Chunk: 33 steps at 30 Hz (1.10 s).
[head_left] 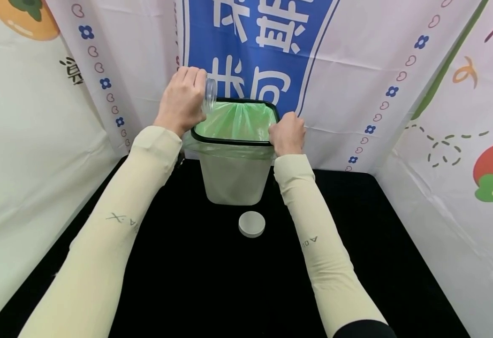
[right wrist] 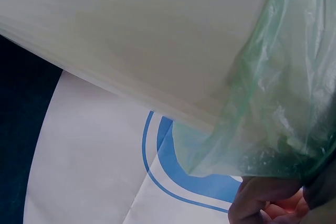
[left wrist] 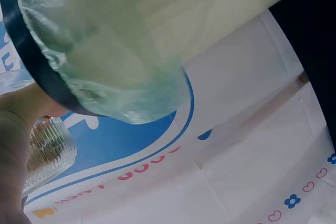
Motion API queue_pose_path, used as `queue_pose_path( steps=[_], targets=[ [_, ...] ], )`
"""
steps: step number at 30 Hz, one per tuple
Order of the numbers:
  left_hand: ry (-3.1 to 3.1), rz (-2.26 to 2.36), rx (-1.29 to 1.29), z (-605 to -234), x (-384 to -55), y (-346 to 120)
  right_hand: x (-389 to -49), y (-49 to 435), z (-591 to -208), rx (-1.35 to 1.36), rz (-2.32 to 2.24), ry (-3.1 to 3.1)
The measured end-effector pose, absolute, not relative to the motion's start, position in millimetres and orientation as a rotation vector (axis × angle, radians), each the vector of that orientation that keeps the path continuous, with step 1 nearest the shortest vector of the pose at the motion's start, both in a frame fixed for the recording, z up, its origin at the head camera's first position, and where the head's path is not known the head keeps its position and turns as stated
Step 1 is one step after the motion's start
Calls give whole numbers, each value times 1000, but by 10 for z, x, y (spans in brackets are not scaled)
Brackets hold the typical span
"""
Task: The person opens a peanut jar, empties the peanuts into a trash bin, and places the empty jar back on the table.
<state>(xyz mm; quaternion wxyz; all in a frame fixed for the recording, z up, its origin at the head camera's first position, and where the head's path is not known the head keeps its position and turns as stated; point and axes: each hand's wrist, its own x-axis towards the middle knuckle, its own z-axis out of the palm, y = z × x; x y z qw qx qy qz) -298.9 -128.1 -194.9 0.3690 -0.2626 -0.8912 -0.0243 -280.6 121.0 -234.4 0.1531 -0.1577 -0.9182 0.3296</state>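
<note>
In the head view a pale waste bin (head_left: pixel 235 180) with a black rim (head_left: pixel 229 142) stands upright, lined with a green plastic bag (head_left: pixel 239 121). My left hand (head_left: pixel 182 99) grips a clear jar (head_left: pixel 210 95) at the bin's upper left, its mouth end tipped toward the bag. Ridged glass-like walls and something brownish inside the jar (left wrist: pixel 51 150) show in the left wrist view. On the right, my right hand (head_left: pixel 289 134) holds the bin's rim, fingers curled over the bag's edge; the right wrist view catches those fingers (right wrist: pixel 265 198) below the bag.
A round white lid (head_left: pixel 252 224) lies flat on the black tabletop (head_left: pixel 212 277) in front of the bin. Behind the bin hangs a printed white and blue cloth (head_left: pixel 335 94), with white cloth walls at both sides.
</note>
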Motion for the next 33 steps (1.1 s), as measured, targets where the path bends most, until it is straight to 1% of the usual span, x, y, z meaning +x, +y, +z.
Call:
queue_pose_path(
  steps=[7, 12, 18, 25, 33],
  targets=[
    [-2278, -62, -677, -1866, -2956, -1241, -2808, 1215, -2336, -465, 934, -2639],
    [-2256, 56, -729, -1893, -2953, -1194, -2806, 1232, -2338, -467, 936, -2641],
    [-2221, 49, -709, -1886, -2969, -1182, -2795, 1225, -2331, -457, 931, -2642],
    [-2166, 233, -786, -1888, -2976, -1123, -2801, 1233, -2328, -477, 942, -2633],
    [-2171, 244, -783, -1914, -2985, -1111, -2820, 1220, -2335, -473, 929, -2634]
  ],
)
